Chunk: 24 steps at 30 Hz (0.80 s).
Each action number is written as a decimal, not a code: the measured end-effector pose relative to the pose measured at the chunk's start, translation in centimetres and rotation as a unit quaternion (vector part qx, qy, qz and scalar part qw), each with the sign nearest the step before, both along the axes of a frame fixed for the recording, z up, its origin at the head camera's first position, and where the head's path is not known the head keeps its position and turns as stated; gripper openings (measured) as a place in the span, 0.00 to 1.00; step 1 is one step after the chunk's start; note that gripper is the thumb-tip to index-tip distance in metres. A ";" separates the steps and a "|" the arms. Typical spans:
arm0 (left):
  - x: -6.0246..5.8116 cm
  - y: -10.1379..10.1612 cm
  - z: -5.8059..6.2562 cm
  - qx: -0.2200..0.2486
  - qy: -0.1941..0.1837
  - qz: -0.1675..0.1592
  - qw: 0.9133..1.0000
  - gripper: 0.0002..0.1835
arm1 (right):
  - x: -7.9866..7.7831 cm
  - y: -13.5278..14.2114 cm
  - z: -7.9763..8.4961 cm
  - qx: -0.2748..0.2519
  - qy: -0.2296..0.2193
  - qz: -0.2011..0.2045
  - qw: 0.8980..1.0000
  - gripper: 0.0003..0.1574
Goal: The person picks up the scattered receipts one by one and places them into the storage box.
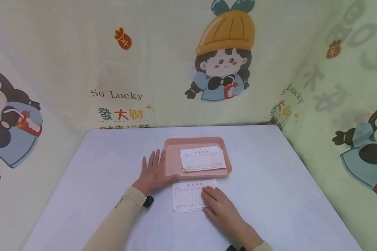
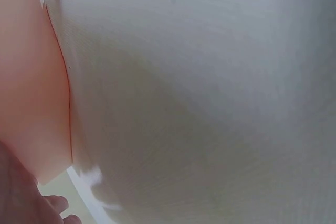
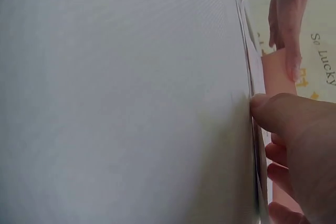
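Observation:
A pink tray (image 1: 172, 157) lies on the table with a stack of printed paper forms (image 1: 202, 159) in its right part. The left hand (image 1: 152, 174) rests against the tray's left side, fingers spread, with its thumb along the front edge. In front of the tray is a second stack of forms (image 1: 188, 198), printed in red. The right hand (image 1: 220, 209) grips this stack at its right side, fingers over the top. In the right wrist view, the thumb of the right hand (image 3: 304, 129) meets the edge of the forms (image 3: 255, 72). The left wrist view shows the tray (image 2: 37, 87) close up.
The white table (image 1: 270, 195) reaches back to a cartoon-printed curtain (image 1: 163, 62). More of this curtain hangs along the left and right sides. Black wrist cameras (image 1: 148, 202) sit on both wrists.

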State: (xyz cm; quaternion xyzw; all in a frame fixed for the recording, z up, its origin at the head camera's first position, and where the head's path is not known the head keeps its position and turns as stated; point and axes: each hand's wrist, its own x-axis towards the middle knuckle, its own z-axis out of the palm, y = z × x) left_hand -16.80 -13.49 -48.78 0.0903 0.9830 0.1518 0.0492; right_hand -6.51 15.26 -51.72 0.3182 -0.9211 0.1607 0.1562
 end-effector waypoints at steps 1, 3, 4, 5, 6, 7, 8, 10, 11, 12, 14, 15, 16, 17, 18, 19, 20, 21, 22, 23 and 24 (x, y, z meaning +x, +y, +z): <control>0.0 0.0 0.0 0.001 0.000 0.000 1.000 0.67 | 0.0 0.0 0.0 0.003 -0.003 0.001 1.000 0.34; 0.0 0.0 0.0 0.001 -0.002 0.000 1.000 0.67 | 0.0 0.0 0.1 0.005 -0.010 0.003 1.000 0.32; 0.0 0.0 0.0 0.001 -0.004 0.000 1.000 0.67 | 0.0 0.0 0.2 0.004 -0.014 0.003 1.000 0.31; 0.0 0.0 0.0 0.001 -0.006 0.001 1.000 0.67 | 0.0 -0.1 0.2 0.004 -0.017 0.003 1.000 0.30; 0.0 0.0 0.0 0.001 -0.009 0.001 1.000 0.67 | 0.0 -0.1 0.3 0.004 -0.020 0.004 1.000 0.29; 0.0 0.1 0.1 0.001 -0.011 0.002 1.000 0.67 | 0.0 -0.1 0.3 0.007 -0.023 0.003 1.000 0.28; 0.0 0.1 0.1 0.001 -0.012 0.002 1.000 0.67 | 0.0 -0.1 0.4 0.008 -0.025 0.003 1.000 0.28; 0.0 0.1 0.1 0.002 -0.012 0.002 1.000 0.67 | 0.0 -0.2 0.5 0.010 -0.027 0.002 1.000 0.26; 0.0 0.1 0.1 0.001 -0.011 0.001 1.000 0.67 | 0.0 -0.2 0.5 0.011 -0.026 0.001 1.000 0.25; 0.0 0.1 0.0 0.002 -0.012 0.002 1.000 0.66 | 0.0 -0.2 0.5 0.011 -0.025 0.002 1.000 0.25; -0.1 0.1 0.0 0.000 -0.014 0.002 1.000 0.67 | -0.1 -0.2 0.4 0.010 -0.023 0.001 1.000 0.23; -0.1 0.2 -0.1 -0.002 -0.015 0.003 1.000 0.67 | -0.1 -0.2 0.4 0.010 -0.022 0.001 1.000 0.22; -0.1 0.2 -0.1 -0.003 -0.016 0.003 1.000 0.67 | -0.1 -0.2 0.4 0.010 -0.023 0.001 1.000 0.22; -0.1 0.1 -0.2 -0.004 -0.017 0.004 1.000 0.67 | -0.1 -0.2 0.4 0.010 -0.025 0.000 1.000 0.21; -0.1 0.1 -0.3 -0.004 -0.018 0.005 1.000 0.67 | -0.1 -0.2 0.5 0.012 -0.027 -0.002 1.000 0.21; -0.1 0.1 -0.3 -0.007 -0.018 0.006 1.000 0.67 | -0.2 -0.2 0.5 0.012 -0.030 -0.003 0.999 0.20; -0.2 0.1 -0.4 -0.005 -0.016 0.006 1.000 0.67 | -0.2 -0.2 0.5 0.014 -0.033 -0.005 0.999 0.19; -0.2 0.1 -0.4 -0.004 -0.016 0.007 1.000 0.67 | -0.2 -0.2 0.6 0.016 -0.036 -0.006 0.999 0.18; -0.2 0.1 -0.5 -0.003 -0.016 0.007 1.000 0.67 | -0.2 -0.2 0.6 0.017 -0.037 -0.007 0.999 0.18; -0.2 0.1 -0.5 -0.003 -0.016 0.007 1.000 0.67 | -0.2 -0.2 0.6 0.020 -0.037 -0.008 0.999 0.17; -0.2 0.1 -0.5 -0.002 -0.017 0.007 1.000 0.67 | -0.2 -0.2 0.7 0.022 -0.035 -0.007 0.999 0.17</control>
